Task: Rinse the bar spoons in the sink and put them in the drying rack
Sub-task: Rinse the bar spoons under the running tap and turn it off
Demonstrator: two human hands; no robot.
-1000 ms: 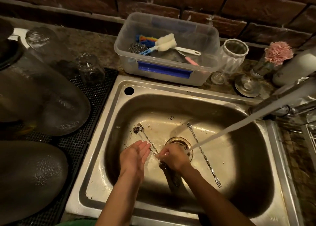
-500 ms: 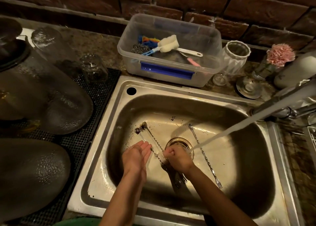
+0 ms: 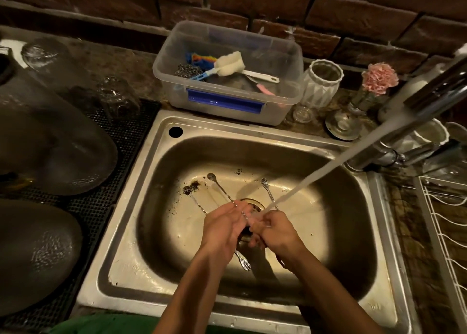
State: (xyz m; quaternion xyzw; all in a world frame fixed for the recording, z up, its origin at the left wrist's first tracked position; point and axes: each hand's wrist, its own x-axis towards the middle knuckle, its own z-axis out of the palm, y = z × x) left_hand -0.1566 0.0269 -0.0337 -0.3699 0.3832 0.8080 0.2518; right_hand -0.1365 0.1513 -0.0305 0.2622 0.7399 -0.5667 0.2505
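One bar spoon [image 3: 219, 187] is lifted off the sink [image 3: 141, 232] floor. Its bowl points to the far left and its forked end [image 3: 244, 263] sticks out below my wrists. My right hand [image 3: 276, 235] grips its twisted shaft. My left hand [image 3: 223, 228] is cupped against the shaft from the left. The tap's water stream [image 3: 328, 166] lands where both hands meet. A second bar spoon [image 3: 265, 185] lies on the sink floor, mostly hidden by the water and my right hand. A blurred thin shaft [image 3: 195, 202] shows beside dark grit [image 3: 190, 187].
A white wire drying rack [image 3: 444, 222] stands right of the sink. The tap [image 3: 434, 93] reaches in from the upper right. Behind the sink are a clear tub of brushes [image 3: 227, 101], a white vase [image 3: 322, 85] and a pink flower [image 3: 379, 77]. Upturned glassware [image 3: 58, 141] sits on a black mat at left.
The held spoon has risen off the sink floor and moved right under the stream. My left hand has closed in against its shaft. Both hands have shifted right.
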